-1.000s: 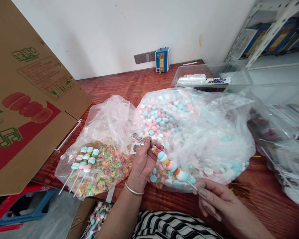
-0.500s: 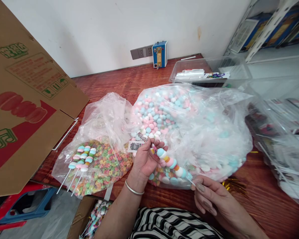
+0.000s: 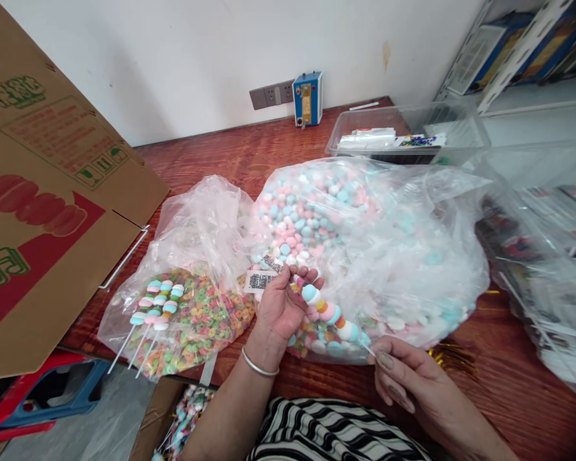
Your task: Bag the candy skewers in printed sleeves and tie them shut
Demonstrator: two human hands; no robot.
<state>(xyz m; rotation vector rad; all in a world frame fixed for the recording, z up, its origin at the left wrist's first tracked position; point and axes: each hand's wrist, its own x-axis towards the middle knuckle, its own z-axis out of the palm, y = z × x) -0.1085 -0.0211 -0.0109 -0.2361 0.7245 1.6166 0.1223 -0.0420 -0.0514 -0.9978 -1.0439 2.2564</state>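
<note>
A big brown cardboard box point(image 3: 52, 192) leaned at the far left of the red wooden table point(image 3: 230, 160). Right of the box lay a big clear bag of pink and blue candies point(image 3: 365, 243), and between them sat a smaller bag of colorful ring candies point(image 3: 192, 301) with three finished sticks point(image 3: 153, 314) on top. In front of the big bag, the left hand point(image 3: 281, 307) pinched the top end of a candy stick point(image 3: 329, 314) and some little paper tags point(image 3: 260, 280). The stick slanted down to the right, where the right hand point(image 3: 408, 378) gripped its thin bare end. Each hand was closed on one end.
</note>
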